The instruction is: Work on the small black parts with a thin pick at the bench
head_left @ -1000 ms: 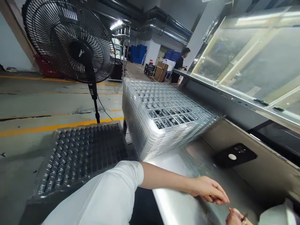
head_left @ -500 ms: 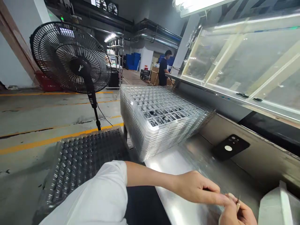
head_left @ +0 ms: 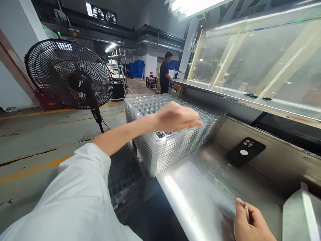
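Tray stack [head_left: 167, 152] clear w/ grid patt. on top; slim held tool [head_left: 247, 213] tan. Fan [head_left: 79, 82] blk w/ wht lettering; sleeve [head_left: 77, 190] wht; phone-shaped item [head_left: 248, 149] blk w/ wht disc [head_left: 243, 152]; floor [head_left: 32, 142] gry w/ yel. stripes [head_left: 54, 163]; bins [head_left: 136, 69] blu.

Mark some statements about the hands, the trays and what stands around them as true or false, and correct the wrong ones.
1. The left hand is over the stack of clear trays. True.
2. The right hand is empty. False: the right hand grips a slim tool.
3. The fan appears right of the stack of clear trays. False: the fan is on the left.
4. A white circle shows on the black phone-shaped item. True.
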The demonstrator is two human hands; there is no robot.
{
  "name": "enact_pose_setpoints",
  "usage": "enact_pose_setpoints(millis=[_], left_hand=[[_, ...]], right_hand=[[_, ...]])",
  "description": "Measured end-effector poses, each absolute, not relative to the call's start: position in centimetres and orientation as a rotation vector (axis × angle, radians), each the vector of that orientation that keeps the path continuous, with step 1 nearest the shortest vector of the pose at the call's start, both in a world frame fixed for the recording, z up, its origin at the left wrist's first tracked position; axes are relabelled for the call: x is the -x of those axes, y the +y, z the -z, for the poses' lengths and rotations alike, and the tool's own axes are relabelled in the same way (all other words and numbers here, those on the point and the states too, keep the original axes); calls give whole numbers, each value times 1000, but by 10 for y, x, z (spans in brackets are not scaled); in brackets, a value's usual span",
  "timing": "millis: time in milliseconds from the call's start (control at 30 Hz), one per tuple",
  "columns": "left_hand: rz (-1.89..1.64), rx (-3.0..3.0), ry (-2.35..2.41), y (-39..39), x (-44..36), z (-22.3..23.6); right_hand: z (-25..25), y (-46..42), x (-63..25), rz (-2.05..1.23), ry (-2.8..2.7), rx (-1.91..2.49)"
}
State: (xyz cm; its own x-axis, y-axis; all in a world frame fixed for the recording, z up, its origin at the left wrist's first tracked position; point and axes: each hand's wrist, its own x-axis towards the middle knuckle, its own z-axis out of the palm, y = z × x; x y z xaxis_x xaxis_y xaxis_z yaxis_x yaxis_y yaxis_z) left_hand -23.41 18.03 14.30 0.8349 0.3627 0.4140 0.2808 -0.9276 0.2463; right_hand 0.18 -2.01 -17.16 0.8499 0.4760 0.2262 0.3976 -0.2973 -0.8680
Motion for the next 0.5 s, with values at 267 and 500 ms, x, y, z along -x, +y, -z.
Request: enact_pose_setpoints(millis=[267, 500], left_hand=[[-295, -3236, 832, 287, 195, -156], [-67, -3275, 743, 293, 138, -141]], right_hand=[[172, -20, -5, -90, -668, 1933], [183, -20, -11, -73, -706, 1934]])
